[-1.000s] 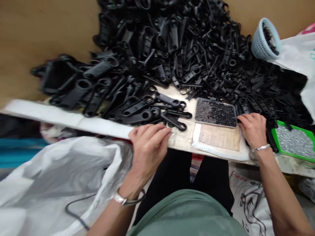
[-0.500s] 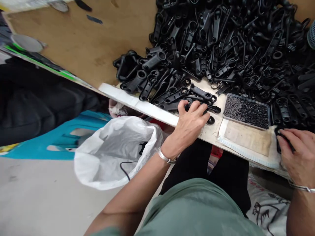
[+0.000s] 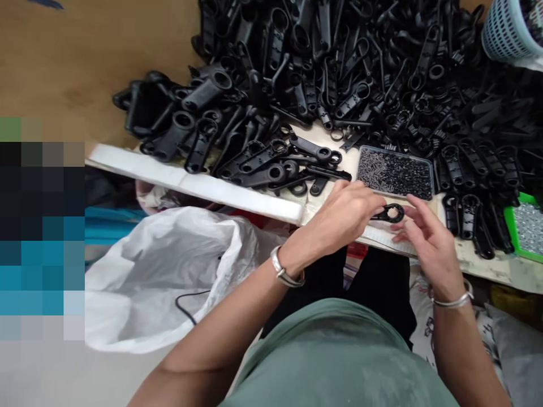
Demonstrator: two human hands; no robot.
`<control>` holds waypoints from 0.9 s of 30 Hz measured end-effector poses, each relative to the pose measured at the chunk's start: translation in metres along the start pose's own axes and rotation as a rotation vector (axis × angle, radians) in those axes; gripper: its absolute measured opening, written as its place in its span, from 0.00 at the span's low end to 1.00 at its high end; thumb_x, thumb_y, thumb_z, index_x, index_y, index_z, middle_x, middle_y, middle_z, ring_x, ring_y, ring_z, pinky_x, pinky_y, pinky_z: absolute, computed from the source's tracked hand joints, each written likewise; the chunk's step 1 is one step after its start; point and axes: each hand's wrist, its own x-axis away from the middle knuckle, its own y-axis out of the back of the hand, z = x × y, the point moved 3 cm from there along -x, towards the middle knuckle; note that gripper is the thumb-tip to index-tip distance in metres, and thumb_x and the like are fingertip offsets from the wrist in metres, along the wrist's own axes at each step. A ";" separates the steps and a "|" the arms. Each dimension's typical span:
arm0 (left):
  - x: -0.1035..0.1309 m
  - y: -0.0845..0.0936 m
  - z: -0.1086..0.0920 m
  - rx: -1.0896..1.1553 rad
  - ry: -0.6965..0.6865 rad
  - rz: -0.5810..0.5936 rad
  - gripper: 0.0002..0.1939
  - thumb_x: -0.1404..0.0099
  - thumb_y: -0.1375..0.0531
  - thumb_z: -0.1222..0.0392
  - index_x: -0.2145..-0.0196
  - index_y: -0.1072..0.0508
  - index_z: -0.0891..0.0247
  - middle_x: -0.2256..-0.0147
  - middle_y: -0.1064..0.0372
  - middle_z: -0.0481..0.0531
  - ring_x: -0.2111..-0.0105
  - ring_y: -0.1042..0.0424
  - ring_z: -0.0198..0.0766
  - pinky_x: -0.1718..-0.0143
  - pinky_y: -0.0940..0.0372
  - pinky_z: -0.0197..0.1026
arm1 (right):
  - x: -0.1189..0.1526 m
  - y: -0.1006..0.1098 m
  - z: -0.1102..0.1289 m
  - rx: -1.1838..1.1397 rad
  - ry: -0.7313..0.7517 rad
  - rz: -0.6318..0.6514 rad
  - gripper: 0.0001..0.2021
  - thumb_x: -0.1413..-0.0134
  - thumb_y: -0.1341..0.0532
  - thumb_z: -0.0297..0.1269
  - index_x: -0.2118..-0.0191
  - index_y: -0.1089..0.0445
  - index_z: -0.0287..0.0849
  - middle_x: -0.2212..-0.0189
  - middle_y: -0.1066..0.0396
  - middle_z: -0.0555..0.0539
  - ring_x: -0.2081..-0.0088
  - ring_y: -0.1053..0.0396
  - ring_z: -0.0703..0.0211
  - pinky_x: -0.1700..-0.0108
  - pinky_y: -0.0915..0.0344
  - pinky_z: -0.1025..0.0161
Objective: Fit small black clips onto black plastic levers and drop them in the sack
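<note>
My left hand (image 3: 348, 212) is closed on a black plastic arm (image 3: 392, 213), whose toothed ring end points right, above the cloth pad (image 3: 373, 233) at the table's front edge. Beside that ring, my right hand (image 3: 435, 240) has its fingers apart; whether a fingertip touches the ring I cannot tell. Just behind the hands lies a clear tray (image 3: 396, 172) of small dark pieces. More black arms (image 3: 307, 148) lie loose to the left of the tray.
A large heap of black plastic parts (image 3: 339, 73) covers the back. Several arms (image 3: 469, 215) lie in a row at right, near a green tray (image 3: 511, 226) of shiny bits. A blue basket (image 3: 503, 31) stands back right; a white sack (image 3: 127, 282) gapes below left.
My left hand has moved right from the loose parts, now with an arm in it. My right hand has come in from the far right, leaving the part it held there. The view has shifted right.
</note>
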 end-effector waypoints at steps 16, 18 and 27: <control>0.019 -0.024 -0.001 0.314 0.054 -0.145 0.08 0.35 0.38 0.66 0.57 0.25 0.65 0.60 0.22 0.53 0.60 0.25 0.38 0.57 0.29 0.40 | -0.004 -0.008 -0.012 -0.467 -0.347 -0.122 0.21 0.57 0.27 0.44 0.57 0.26 0.41 0.68 0.25 0.49 0.72 0.25 0.63 0.68 0.23 0.65; 0.018 -0.024 -0.004 0.289 0.025 -0.195 0.07 0.34 0.39 0.66 0.58 0.25 0.65 0.61 0.22 0.53 0.62 0.25 0.37 0.58 0.29 0.39 | -0.004 -0.009 -0.009 -0.492 -0.374 -0.097 0.23 0.57 0.26 0.44 0.55 0.27 0.41 0.68 0.25 0.50 0.71 0.25 0.63 0.67 0.23 0.65; 0.018 -0.021 -0.006 0.354 -0.027 -0.180 0.06 0.34 0.39 0.65 0.59 0.25 0.64 0.62 0.22 0.51 0.62 0.25 0.36 0.58 0.30 0.37 | -0.008 0.005 -0.003 -0.358 -0.372 0.170 0.22 0.54 0.27 0.42 0.53 0.26 0.39 0.78 0.29 0.53 0.76 0.33 0.66 0.71 0.33 0.66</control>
